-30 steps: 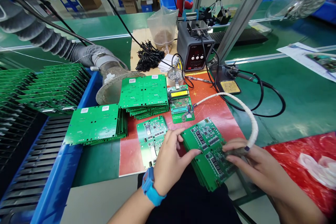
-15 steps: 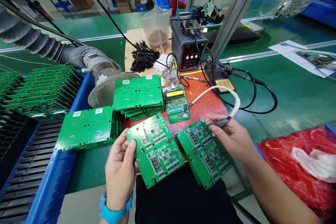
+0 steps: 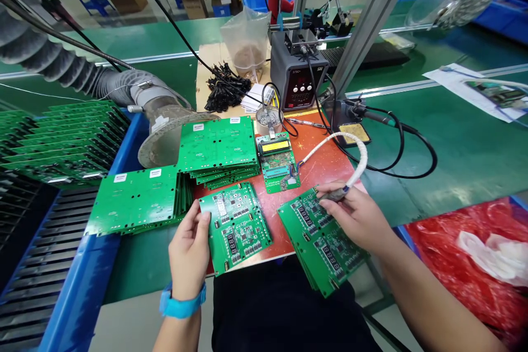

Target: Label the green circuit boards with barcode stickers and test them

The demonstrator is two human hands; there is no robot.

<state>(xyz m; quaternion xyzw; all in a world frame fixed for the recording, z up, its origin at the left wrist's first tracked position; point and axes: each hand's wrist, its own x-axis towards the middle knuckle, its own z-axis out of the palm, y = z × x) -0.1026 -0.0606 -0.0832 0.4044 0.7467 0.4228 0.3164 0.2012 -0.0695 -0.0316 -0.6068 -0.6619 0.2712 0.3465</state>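
My left hand [image 3: 192,239], with a blue wristband, grips the left edge of a green circuit board [image 3: 239,225] lying at the front of the red mat [image 3: 325,154]. My right hand [image 3: 350,209] is closed round a dark probe [image 3: 336,194] on a white sleeved cable [image 3: 358,159]. The probe's tip is over the top of a second stack of green boards [image 3: 325,242] at the front edge. Behind the hands lies a small tester board [image 3: 275,162] with a yellow display, where the cable ends.
Stacked boards [image 3: 218,146] and another stack [image 3: 136,201] stand at the left, beside a blue crate [image 3: 111,176] and a fume duct [image 3: 159,115]. A soldering station [image 3: 299,74] and iron [image 3: 375,115] are behind. Red plastic [image 3: 466,247] lies at the right.
My left hand has lowered its board leftward onto the mat, where it now lies flatter. My right hand and the probe have shifted slightly left over the right stack.
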